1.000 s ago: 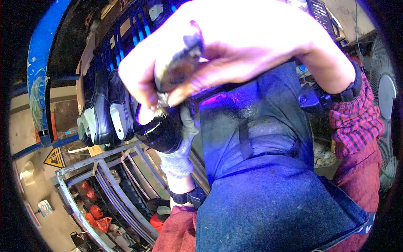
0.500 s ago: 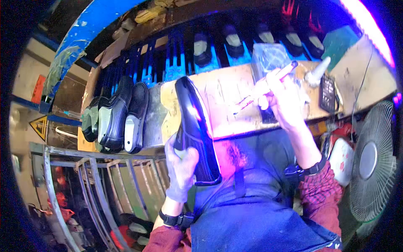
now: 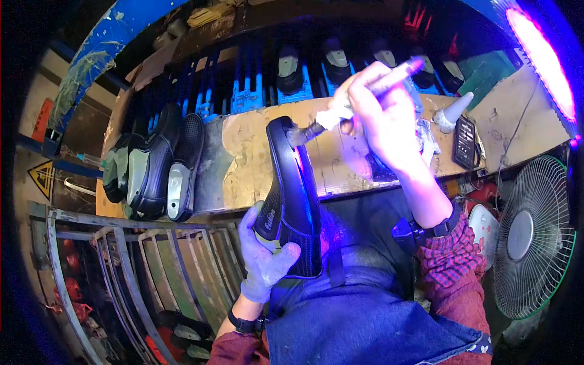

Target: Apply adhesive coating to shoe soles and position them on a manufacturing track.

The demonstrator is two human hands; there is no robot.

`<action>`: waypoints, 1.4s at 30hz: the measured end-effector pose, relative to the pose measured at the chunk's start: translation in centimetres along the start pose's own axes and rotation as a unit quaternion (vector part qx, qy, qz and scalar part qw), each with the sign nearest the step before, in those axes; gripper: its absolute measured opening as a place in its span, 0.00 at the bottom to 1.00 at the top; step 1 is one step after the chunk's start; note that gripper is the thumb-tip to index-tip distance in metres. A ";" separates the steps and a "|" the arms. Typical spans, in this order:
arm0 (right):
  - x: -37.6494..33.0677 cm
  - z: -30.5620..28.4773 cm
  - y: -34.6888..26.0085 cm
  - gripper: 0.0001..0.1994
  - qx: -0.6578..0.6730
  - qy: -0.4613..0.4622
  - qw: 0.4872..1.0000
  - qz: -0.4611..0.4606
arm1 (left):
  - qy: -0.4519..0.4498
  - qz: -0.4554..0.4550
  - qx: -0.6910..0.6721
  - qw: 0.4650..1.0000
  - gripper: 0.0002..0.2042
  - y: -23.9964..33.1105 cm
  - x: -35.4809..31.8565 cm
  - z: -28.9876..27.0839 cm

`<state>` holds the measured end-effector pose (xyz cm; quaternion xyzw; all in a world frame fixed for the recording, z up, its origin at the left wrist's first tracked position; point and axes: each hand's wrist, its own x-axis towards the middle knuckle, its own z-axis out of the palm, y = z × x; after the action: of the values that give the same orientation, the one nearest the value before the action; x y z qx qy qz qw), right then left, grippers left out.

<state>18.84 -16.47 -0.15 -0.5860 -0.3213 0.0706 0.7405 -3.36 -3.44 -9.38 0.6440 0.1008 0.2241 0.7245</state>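
Observation:
In my gloved left hand point(image 3: 263, 258) is a black shoe point(image 3: 287, 201), gripped near its heel end with the toe pointing away from me. A light-coloured form shows at the shoe's opening beside my thumb. My right hand point(image 3: 386, 115) is closed around a brush point(image 3: 325, 121) with a pale wrapping near its dark bristles. Those bristles are at the shoe's right edge close to the toe, seemingly touching it. Several more black shoes point(image 3: 159, 167) on pale lasts stand at the left end of the worktop point(image 3: 243, 143).
Behind the worktop, several shoes point(image 3: 288, 70) sit on a blue slatted rack point(image 3: 246, 97). A grey cone point(image 3: 453, 112) and a black phone-like device point(image 3: 465, 143) lie at the right. A caged fan point(image 3: 520, 234) stands right; a metal frame rack point(image 3: 115, 255) stands left. A bright lamp point(image 3: 541, 61) glows upper right.
My right hand has moved left with the brush, bringing its bristles to the shoe near the toe. The shoe has shifted slightly and turned in my left hand, showing more of its side.

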 end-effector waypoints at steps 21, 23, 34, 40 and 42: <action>-7.9 -1.4 3.6 0.05 0.060 -0.026 0.997 0.037 | 0.103 -0.141 -0.058 0.983 0.28 1.4 7.6 -0.7; -7.8 -3.1 4.2 0.05 0.066 0.039 0.996 0.052 | 0.073 -0.208 -0.058 0.974 0.26 3.8 12.4 -0.3; -8.1 -7.1 4.8 0.09 -0.075 0.174 0.981 0.040 | 0.072 -0.108 0.700 0.703 0.41 -3.6 40.3 -1.9; -7.4 -7.6 4.9 0.08 -0.061 0.195 0.978 0.047 | -0.120 -0.157 0.650 0.733 0.39 -1.6 39.6 -4.2; -7.5 -7.6 5.0 0.07 -0.050 0.195 0.979 0.042 | -0.042 -0.100 0.666 0.738 0.42 1.9 36.0 -4.2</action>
<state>18.58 -24.86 -8.46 -0.6375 -0.1488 -0.0302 0.7554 26.08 16.79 -2.98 0.9573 0.2571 -0.0012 0.1321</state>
